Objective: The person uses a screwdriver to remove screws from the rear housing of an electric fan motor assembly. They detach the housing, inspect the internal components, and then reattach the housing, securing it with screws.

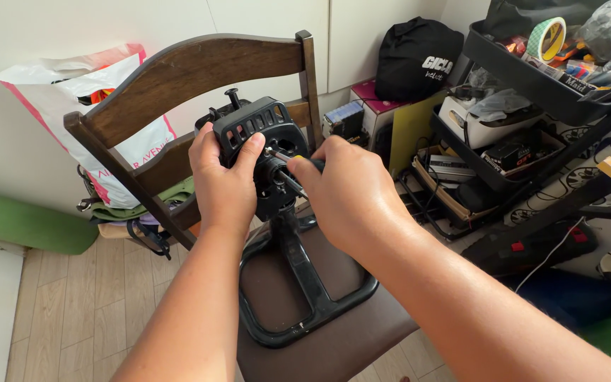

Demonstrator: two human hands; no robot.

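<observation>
Head view — left hand point(224, 180) grips fan housing point(256, 131).

The left hand point(224, 177) holds a black fan motor point(259, 134) mid-frame. The right hand point(348, 194) grips a screwdriver point(288, 170) against it. The stand sits on a wooden chair point(178, 71).

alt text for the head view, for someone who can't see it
A left hand grips a black fan motor housing while the right hand holds a screwdriver to it. The fan's stand rests on a wooden chair.

Glossy black plastic fan stand point(298, 283) rests on a dark wooden chair point(178, 71).
</observation>
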